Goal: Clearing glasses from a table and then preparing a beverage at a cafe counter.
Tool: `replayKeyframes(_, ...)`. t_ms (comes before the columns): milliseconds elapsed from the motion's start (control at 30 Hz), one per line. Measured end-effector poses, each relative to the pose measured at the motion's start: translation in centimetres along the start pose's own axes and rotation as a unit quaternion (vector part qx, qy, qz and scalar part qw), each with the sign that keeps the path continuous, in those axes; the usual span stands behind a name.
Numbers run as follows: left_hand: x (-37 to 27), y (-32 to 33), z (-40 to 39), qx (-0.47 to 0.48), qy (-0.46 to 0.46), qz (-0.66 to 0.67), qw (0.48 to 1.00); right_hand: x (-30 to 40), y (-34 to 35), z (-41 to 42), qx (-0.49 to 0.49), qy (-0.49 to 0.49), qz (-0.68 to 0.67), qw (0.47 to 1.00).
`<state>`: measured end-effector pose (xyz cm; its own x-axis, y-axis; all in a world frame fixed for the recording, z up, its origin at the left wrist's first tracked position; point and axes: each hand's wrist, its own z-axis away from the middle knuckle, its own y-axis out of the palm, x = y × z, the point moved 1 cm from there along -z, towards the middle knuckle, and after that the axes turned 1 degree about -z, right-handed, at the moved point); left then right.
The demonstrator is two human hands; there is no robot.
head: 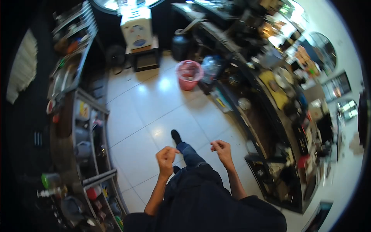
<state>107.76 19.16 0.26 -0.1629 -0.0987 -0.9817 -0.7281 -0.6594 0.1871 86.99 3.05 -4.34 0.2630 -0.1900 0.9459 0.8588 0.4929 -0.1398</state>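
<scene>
Both hands hang in the air in front of my body above the white tiled floor [139, 121]. My left hand [166, 161] has its fingers loosely curled, and no object shows in it. On the other side, my right hand [221, 149] is half curled as well, with nothing visible between thumb and fingers. Neither hand touches anything. Between and beyond them one leg in blue jeans [191, 156] with a dark shoe [175, 136] is stretched forward on the tiles.
A red bin [189, 76] with a liner stands on the floor ahead, beside clear plastic bottles [211, 68]. Beyond it, a white water dispenser [136, 32] rests on a small dark stand [146, 63]. Cluttered shelves [92, 139] run along the left, and a dark-framed workbench [261, 116] along the right.
</scene>
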Motion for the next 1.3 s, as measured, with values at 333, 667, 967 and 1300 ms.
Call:
replayKeyframes(333, -1.7, -10.4, -10.0, -0.27, -0.022, 0.02, 0.962, 6.4, 18.2, -23.3, 0.287, -0.067, 0.081, 0.952)
replayKeyframes(667, 4.8, -26.2, -11.7, -0.559, -0.057, 0.088, 0.823, 18.0, 52.9, -32.7, 0.605, -0.231, 0.203, 0.735)
replayKeyframes(967, 4.9, -58.9, -23.3, -0.645, 0.039, -0.196, 0.738, 15.3, 87.0, -27.1, 0.678, -0.375, 0.202, 0.599)
replayKeyframes(1300, -0.5, -86.7, -33.6, -0.542, -0.06, -0.371, 0.751, 14.4, 109.1, -21.5, 0.591, -0.341, 0.445, 0.58)
